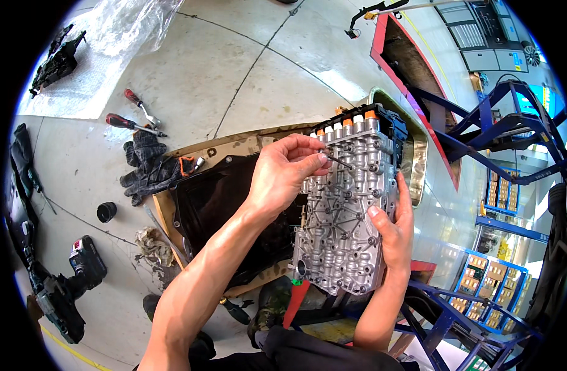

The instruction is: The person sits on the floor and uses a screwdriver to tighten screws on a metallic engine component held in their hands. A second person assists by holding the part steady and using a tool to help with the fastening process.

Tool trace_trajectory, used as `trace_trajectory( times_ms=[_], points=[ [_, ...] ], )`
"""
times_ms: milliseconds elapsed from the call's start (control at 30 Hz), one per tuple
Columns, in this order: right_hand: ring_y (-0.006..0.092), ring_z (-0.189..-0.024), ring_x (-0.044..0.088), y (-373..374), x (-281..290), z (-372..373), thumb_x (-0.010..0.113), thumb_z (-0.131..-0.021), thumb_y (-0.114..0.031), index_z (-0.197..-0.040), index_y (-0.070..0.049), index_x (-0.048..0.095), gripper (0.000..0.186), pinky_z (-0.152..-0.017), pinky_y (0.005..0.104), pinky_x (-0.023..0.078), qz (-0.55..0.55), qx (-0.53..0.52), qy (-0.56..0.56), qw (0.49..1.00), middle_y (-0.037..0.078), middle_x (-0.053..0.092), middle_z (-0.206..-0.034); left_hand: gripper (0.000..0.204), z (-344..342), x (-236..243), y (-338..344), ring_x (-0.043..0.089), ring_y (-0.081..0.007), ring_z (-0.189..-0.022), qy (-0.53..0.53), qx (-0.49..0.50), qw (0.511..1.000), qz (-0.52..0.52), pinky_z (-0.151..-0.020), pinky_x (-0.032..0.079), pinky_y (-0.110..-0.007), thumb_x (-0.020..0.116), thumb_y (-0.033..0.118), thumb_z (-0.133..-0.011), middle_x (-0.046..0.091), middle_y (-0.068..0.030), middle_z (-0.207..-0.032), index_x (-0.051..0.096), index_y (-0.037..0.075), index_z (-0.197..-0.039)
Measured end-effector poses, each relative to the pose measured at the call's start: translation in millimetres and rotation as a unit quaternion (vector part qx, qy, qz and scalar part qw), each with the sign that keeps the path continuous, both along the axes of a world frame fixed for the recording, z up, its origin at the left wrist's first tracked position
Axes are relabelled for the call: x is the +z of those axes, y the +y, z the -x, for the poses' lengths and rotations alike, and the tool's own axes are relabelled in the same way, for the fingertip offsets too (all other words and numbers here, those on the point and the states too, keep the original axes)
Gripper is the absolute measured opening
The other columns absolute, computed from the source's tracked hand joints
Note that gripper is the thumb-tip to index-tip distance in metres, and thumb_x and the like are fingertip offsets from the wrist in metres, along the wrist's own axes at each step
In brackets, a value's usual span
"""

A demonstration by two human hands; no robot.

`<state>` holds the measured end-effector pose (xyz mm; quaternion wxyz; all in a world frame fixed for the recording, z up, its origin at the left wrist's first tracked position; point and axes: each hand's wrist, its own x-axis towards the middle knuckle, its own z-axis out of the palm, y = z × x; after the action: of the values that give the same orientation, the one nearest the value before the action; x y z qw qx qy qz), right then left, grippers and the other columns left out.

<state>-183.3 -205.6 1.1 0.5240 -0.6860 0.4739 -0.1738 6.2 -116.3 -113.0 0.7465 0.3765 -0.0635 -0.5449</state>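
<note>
Two bare hands, both occupied. Left hand [282, 168]: thumb and fingertips pinch a thin dark rod [340, 163], its free end slanting over the upper half of a silver metal block [342, 232]; contact with the block cannot be told. Right hand [396, 229]: gripping the block by its right edge, thumb on the near face, fingers along the side. Block position: tilted, over the right end of a black tray [215, 201]; whether it rests there is hidden. Row of orange and white plugs [338, 127] along the block's top edge. Metal pan [420, 161] behind the block's upper right corner.

Tray lies on a tan board [234, 138]. Off the board's left edge, on the floor [234, 62]: rag [152, 242], black cup [106, 212], and, farther out, a cordless power tool [76, 283]. Dark gloves [144, 154] at the board's upper left corner; two red-handled tools [120, 120] just beyond. Clear plastic sheet [119, 71] farther off, carrying a black part [58, 67].
</note>
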Motion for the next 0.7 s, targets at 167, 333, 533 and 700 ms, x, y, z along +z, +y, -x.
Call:
trace_trajectory(
  times_ms=[167, 333, 533, 700],
  points=[
    [0.0222, -0.117, 0.065, 1.6, 0.1, -0.6, 0.079, -0.085, -0.024, -0.164, 0.008, 0.02, 0.104, -0.105, 0.0355, 0.049, 0.003, -0.005, -0.004, 1.0, 0.021, 0.063, -0.136, 0.025, 12.9, -4.6, 0.3, 0.075, -0.0194, -0.098, 0.027, 0.01, 1.0, -0.013, -0.093, 0.062, -0.033, 0.072, 0.005, -0.099, 0.075, -0.0123, -0.105, 0.065, -0.005, -0.121],
    [0.0221, -0.119, 0.065, 1.0, 1.1, -1.7, 0.079, -0.084, -0.023, -0.164, 0.008, 0.021, 0.104, -0.107, 0.0355, 0.048, 0.011, 0.005, 0.0, 1.0, 0.021, 0.063, -0.137, 0.022, 13.1, -4.5, -7.3, 0.075, -0.0183, -0.095, 0.029, 0.028, 0.999, -0.005, -0.091, 0.062, -0.032, 0.073, 0.005, -0.099, 0.075, -0.0119, -0.105, 0.067, -0.004, -0.118],
    [0.0217, -0.119, 0.064, 0.3, -0.4, 0.7, 0.08, -0.085, -0.023, -0.164, 0.008, 0.02, 0.104, -0.106, 0.0347, 0.048, -0.002, 0.005, -0.009, 1.0, 0.021, 0.063, -0.137, 0.023, 35.5, -6.4, -7.8, 0.073, -0.0149, -0.089, -0.06, 0.007, 0.998, -0.012, -0.086, 0.059, -0.028, 0.077, 0.003, -0.095, 0.077, -0.0091, -0.102, 0.072, -0.003, -0.116],
    [0.0216, -0.119, 0.064, 0.4, 1.4, 0.2, 0.081, -0.086, -0.025, -0.164, 0.009, 0.019, 0.105, -0.106, 0.0348, 0.048, -0.004, 0.009, -0.007, 1.0, 0.021, 0.062, -0.138, 0.02, 44.2, 6.4, -25.1, 0.073, -0.016, -0.088, -0.292, 0.072, 0.952, -0.053, -0.079, 0.058, -0.03, 0.08, 0.003, -0.086, 0.077, -0.0093, -0.101, 0.082, 0.002, -0.105]
  ],
)
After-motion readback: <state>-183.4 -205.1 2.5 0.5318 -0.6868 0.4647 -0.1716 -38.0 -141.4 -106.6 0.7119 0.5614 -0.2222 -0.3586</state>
